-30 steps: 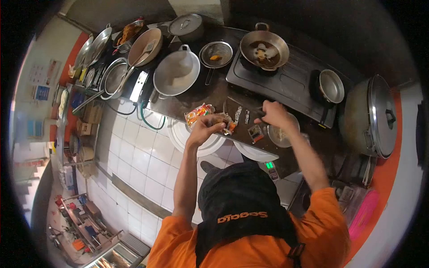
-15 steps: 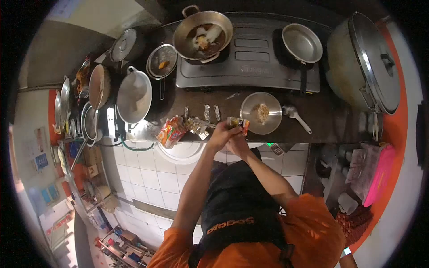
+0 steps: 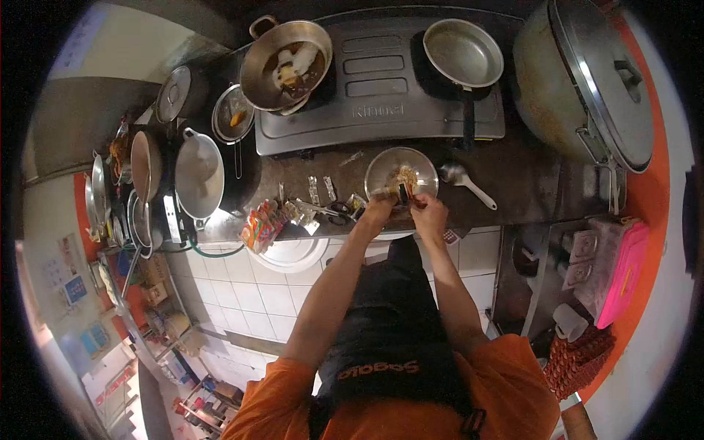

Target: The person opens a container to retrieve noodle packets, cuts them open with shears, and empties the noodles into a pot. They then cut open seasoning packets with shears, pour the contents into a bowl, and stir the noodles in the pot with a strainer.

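My left hand (image 3: 377, 210) and my right hand (image 3: 430, 215) are at the near rim of a metal bowl (image 3: 376, 168). Their fingers pinch a small dark-and-orange sachet (image 3: 408, 193) between them, above the bowl. Pale crumbly bits (image 3: 404, 176) lie inside. Black-handled scissors (image 3: 334, 213) rest left of my left hand, by torn foil wrappers (image 3: 299, 213). Two silvery sachets (image 3: 314, 190) lie further back. A large spoon (image 3: 471, 187) with a white handle sits right of the bowl.
A pan of dark liquid with food (image 3: 249, 77) and a frying pan (image 3: 463, 55) stand on the stove (image 3: 378, 110). A big lidded pot (image 3: 546, 88) is at right. An orange packet (image 3: 262, 226) lies at the counter's front edge, with a white pot (image 3: 199, 176) behind it.
Both hands have moved forward and right, bringing the sachet from beside the bowl to over it. Scissors now show on the counter. The camera view has shifted.
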Available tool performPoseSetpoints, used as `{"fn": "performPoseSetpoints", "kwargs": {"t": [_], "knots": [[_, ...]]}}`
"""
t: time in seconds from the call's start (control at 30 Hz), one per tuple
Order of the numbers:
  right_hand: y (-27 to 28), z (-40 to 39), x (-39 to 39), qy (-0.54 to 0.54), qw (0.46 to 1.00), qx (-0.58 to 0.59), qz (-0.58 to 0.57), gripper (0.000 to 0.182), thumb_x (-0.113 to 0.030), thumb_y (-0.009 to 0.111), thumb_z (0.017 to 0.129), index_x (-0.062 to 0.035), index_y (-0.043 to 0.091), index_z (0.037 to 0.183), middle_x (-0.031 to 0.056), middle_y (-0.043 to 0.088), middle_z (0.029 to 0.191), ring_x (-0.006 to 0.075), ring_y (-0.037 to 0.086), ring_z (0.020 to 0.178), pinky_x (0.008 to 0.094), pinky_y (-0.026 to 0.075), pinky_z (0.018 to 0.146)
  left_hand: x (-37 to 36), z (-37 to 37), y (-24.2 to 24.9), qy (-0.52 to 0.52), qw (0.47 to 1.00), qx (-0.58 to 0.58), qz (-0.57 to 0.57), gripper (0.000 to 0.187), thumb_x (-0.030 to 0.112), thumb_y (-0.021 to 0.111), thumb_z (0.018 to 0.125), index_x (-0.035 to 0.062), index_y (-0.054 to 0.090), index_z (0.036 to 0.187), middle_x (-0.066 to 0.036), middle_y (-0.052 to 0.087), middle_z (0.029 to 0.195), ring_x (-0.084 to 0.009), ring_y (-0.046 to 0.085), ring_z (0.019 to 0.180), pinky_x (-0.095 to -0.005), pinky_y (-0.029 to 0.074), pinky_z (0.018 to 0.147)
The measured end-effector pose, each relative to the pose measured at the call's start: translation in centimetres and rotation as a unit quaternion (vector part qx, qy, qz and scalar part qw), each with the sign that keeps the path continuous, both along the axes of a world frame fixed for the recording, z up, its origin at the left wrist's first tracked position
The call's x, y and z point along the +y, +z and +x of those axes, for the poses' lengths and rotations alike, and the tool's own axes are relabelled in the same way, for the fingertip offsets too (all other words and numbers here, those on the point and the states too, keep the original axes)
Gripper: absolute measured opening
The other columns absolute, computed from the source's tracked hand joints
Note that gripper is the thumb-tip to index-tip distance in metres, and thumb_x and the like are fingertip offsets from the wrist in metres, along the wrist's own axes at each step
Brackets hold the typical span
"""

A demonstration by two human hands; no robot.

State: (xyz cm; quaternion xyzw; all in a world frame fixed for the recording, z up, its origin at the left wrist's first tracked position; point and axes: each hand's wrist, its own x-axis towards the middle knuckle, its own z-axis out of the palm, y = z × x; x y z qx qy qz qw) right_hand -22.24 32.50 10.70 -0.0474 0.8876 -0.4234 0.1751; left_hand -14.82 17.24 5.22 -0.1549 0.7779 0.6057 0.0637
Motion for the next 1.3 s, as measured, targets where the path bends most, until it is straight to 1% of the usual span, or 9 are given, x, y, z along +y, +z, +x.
{"fn": "performPoseSetpoints", "kwargs": {"t": [0.13,0.23,0.4,0.47,0.53,0.8,0.87,1.07,1.3], "knots": [[1.7,0.8,-1.1,0.066,0.987,0.054,0.135,0.019,-0.006,0.067,0.081,-0.0015,0.071,0.099,0.0195,0.070,0.090,0.0385,0.068,0.086,0.0442,0.054,0.076,1.4,-1.1,-1.9,0.172,0.944,-0.203,0.196,0.026,0.012,0.050,0.094,-0.0029,0.065,0.110,-0.009,0.067,0.097,-0.0177,0.063,0.084,-0.0334,0.050,0.070],[0.0,1.2,-1.1,0.086,0.984,0.123,0.097,0.025,-0.004,0.063,0.081,-0.0011,0.070,0.104,0.0199,0.070,0.099,0.0410,0.065,0.094,0.0476,0.053,0.081,2.2,-1.3,-2.4,0.216,0.901,-0.154,0.342,0.025,0.015,0.052,0.097,-0.0008,0.065,0.112,-0.008,0.067,0.098,-0.0183,0.062,0.084,-0.0342,0.050,0.073],[-2.5,1.8,-0.6,0.119,0.986,0.107,0.042,0.026,0.001,0.060,0.080,0.0023,0.069,0.104,0.0221,0.066,0.108,0.0391,0.061,0.104,0.0478,0.049,0.089,1.3,-1.4,-2.3,0.034,0.994,-0.061,0.085,0.025,0.013,0.056,0.097,0.0020,0.060,0.119,-0.012,0.067,0.107,-0.0241,0.066,0.094,-0.0382,0.056,0.079],[-3.0,1.9,-0.1,0.143,0.981,0.123,0.046,0.024,0.001,0.060,0.082,0.0014,0.069,0.105,0.0216,0.066,0.107,0.0386,0.060,0.105,0.0476,0.049,0.090,1.4,-1.5,-2.9,0.081,0.980,-0.077,0.166,0.023,0.013,0.055,0.098,0.0032,0.060,0.118,-0.012,0.067,0.107,-0.0250,0.066,0.094,-0.0404,0.057,0.078],[-2.7,1.7,0.0,0.152,0.979,0.127,0.053,0.023,0.000,0.061,0.083,0.0002,0.069,0.105,0.0204,0.067,0.106,0.0375,0.062,0.103,0.0464,0.050,0.089,2.0,-2.5,-2.7,0.239,0.831,-0.227,0.448,0.022,0.014,0.054,0.099,0.0046,0.060,0.118,-0.011,0.067,0.108,-0.0258,0.066,0.095,-0.0425,0.057,0.079],[1.7,0.5,-0.1,0.004,0.991,0.096,-0.088,0.018,-0.005,0.068,0.084,-0.0030,0.069,0.102,0.0153,0.072,0.091,0.0288,0.071,0.077,0.0355,0.054,0.067,1.8,-2.9,-2.3,0.240,0.823,-0.249,0.451,0.025,0.014,0.050,0.100,0.0046,0.058,0.121,-0.013,0.066,0.110,-0.0278,0.066,0.099,-0.0441,0.058,0.084],[1.0,0.5,0.4,-0.009,0.997,0.030,-0.074,0.019,-0.010,0.068,0.087,-0.0053,0.069,0.105,0.0171,0.072,0.097,0.0318,0.071,0.086,0.0395,0.055,0.074,2.0,-3.2,-2.0,0.242,0.837,-0.275,0.406,0.026,0.015,0.050,0.099,0.0043,0.057,0.122,-0.014,0.065,0.111,-0.0286,0.065,0.101,-0.0448,0.058,0.085],[0.0,-0.5,1.2,-0.013,0.998,-0.060,-0.033,0.021,-0.015,0.067,0.088,-0.0047,0.069,0.105,0.0183,0.072,0.098,0.0344,0.071,0.090,0.0427,0.055,0.076,1.3,-0.5,-8.0,0.002,0.981,-0.186,0.046,0.027,0.018,0.045,0.101,0.0049,0.055,0.123,-0.015,0.063,0.109,-0.0283,0.064,0.099,-0.0435,0.054,0.086],[-1.8,-0.3,0.7,0.027,0.999,-0.024,0.017,0.019,-0.017,0.066,0.088,-0.0013,0.070,0.098,0.0219,0.071,0.088,0.0369,0.070,0.084,0.0424,0.054,0.073,2.7,-5.3,-0.7,0.248,0.832,-0.334,0.368,0.021,0.020,0.044,0.100,0.0089,0.060,0.109,-0.008,0.062,0.091,-0.0202,0.062,0.081,-0.0418,0.051,0.067]]}}
